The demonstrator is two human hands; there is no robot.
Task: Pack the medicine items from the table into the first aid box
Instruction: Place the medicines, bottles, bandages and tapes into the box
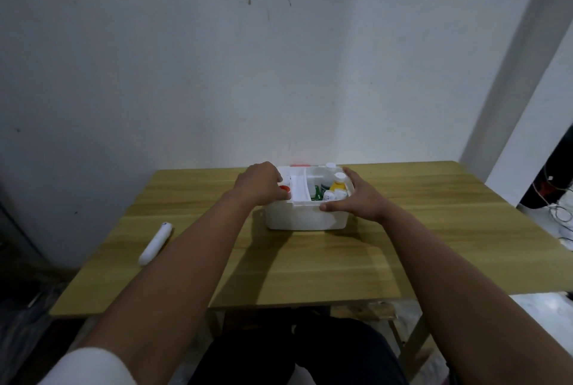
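Note:
A white first aid box (pixel 305 218) stands open in the middle of the wooden table (pixel 310 267). Inside it I see a yellow bottle with a white cap (pixel 338 184), green packaging (pixel 317 193) and a red-capped item (pixel 284 189) at the left. My left hand (pixel 262 184) rests over the box's left rim with fingers curled down into it; whether it holds anything is hidden. My right hand (pixel 356 198) grips the box's right front corner, thumb on the front rim. A white tube-shaped item (pixel 155 243) lies on the table at the left.
A white wall rises right behind the table's far edge. Cables and dark equipment (pixel 555 198) lie on the floor to the right. My dark-clothed legs (pixel 297 353) sit under the near edge.

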